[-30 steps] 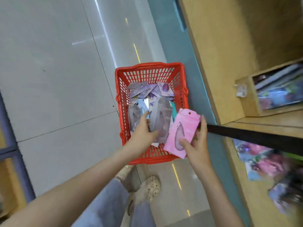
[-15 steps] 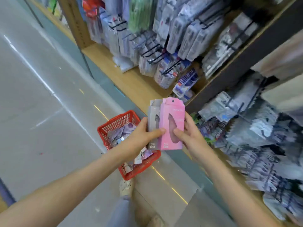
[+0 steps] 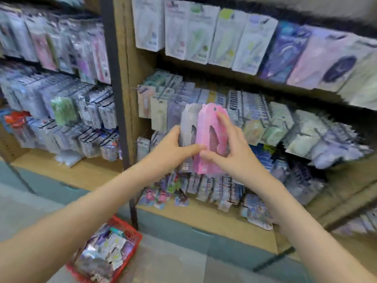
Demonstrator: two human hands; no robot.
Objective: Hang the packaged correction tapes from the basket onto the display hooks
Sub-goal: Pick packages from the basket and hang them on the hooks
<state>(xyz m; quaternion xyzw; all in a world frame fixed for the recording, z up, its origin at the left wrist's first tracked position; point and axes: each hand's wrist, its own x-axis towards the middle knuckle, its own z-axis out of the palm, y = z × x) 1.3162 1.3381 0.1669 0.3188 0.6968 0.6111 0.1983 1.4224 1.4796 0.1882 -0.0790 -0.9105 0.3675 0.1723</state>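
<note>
Head view, Sam. What are the hands doing?

Sam: The left hand grips a grey pack. Its thumb lies across the front. The right hand pinches a pink pack, with the thumb low on the front and the fingers up along the side.

Ana: Where are the two packs?

Sam: Up in the air, upright, side by side and touching. The pink one sits a bit over the grey one. They are in front of the middle rows of the rack. I cannot tell if they touch anything there.

Ana: Are they on the hooks yet?

Sam: No. Neither one hangs. The pink pack has a little hole at the top, and nothing goes through it.

Ana: Which hook is for them?

Sam: I cannot tell. It is all blurry, and the rows look full.

Ana: And the basket?

Sam: It is red and sits on the floor, low and to the left, well apart from the hands. A heap of packs lies in it.

Ana: So how far along is the job?

Sam: I think it is far from done. Two packs are out and ready to hang. A lot more wait in the basket. How many on the rack came from it, I cannot tell.
</note>
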